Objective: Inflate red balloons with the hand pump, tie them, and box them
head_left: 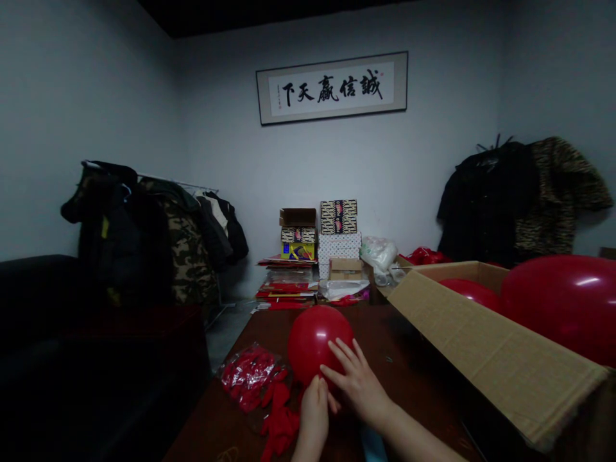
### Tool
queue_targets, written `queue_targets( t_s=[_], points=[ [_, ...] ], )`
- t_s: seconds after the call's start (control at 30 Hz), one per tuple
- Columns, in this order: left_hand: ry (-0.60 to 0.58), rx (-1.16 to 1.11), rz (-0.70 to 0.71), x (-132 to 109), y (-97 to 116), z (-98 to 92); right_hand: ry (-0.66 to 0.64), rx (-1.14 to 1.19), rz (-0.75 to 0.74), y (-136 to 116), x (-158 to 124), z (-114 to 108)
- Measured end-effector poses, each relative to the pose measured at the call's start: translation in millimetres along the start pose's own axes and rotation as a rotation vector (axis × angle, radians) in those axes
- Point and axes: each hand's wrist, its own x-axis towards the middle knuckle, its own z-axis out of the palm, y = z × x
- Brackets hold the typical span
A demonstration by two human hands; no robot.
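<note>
A round, inflated red balloon (315, 343) is between my hands above the brown table (414, 385). My left hand (314, 407) is closed at the balloon's lower side, thumb and fingers pinched together where its neck seems to be; the neck itself is hidden. Against the balloon's right side rests my right hand (355, 378), its fingers spread. To the left lies a clear plastic bag (253, 375) of uninflated red balloons, with loose red balloons (280, 420) beside it.
An open cardboard box (495, 346) with large red balloons (568, 301) stands at the right. Stacked boxes (339, 247) and flat red packages (286, 292) are beyond the table. A blue object (373, 444) lies near the front edge. Coats (183, 237) hang at the left.
</note>
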Motion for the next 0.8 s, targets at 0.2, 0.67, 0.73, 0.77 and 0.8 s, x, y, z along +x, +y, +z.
queue_targets(
  t_s=[0.2, 0.67, 0.73, 0.77, 0.8],
  points=[
    [-0.054, 0.179, 0.074, -6, 42, -18.1, 0.068, 0.026, -0.11, 4, 39, -24],
    [0.259, 0.942, 0.715, -39, 129, -46.2, 0.242, -0.003, -0.072, 6, 43, -61],
    [0.294, 0.955, 0.752, -41, 132, -42.0, 0.25, 0.006, -0.05, 5, 40, -65],
    [0.301, 0.956, 0.768, -42, 133, -39.0, 0.257, 0.012, -0.04, 5, 38, -67],
    [0.304, 0.953, 0.781, -43, 135, -35.5, 0.266, 0.019, -0.033, 5, 37, -68]
  ],
)
